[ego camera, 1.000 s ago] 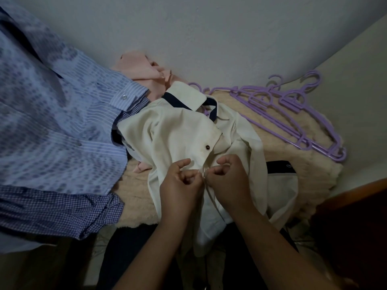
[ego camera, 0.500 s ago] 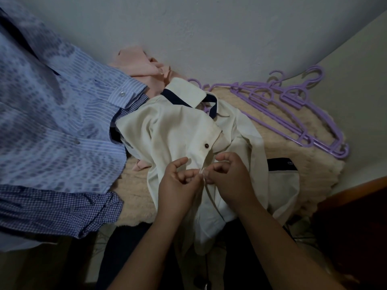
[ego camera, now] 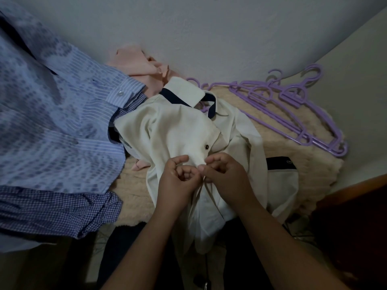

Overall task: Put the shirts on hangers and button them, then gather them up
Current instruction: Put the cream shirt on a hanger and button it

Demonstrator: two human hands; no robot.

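Observation:
A cream shirt (ego camera: 171, 130) with a navy-lined collar lies in the middle on a fuzzy beige blanket (ego camera: 278, 149). My left hand (ego camera: 178, 181) and my right hand (ego camera: 226, 176) meet at its front placket, both pinching the fabric edges just below a dark fastened button (ego camera: 207, 146). A purple hanger hook (ego camera: 193, 81) pokes out behind the collar. On the left lie a light blue striped shirt (ego camera: 54, 126) and a blue checked shirt (ego camera: 56, 210). A pink shirt (ego camera: 136, 65) is crumpled at the back against the wall.
Several loose purple hangers (ego camera: 293, 105) lie stacked at the back right on the blanket. A grey wall (ego camera: 209, 32) closes the back. A dark wooden edge (ego camera: 351, 189) runs along the lower right. The shirt's navy-trimmed cuff (ego camera: 280, 164) rests to the right of my hands.
My hands have stayed at the placket, with only small finger movements as they work the fabric. The shirts and hangers have not shifted.

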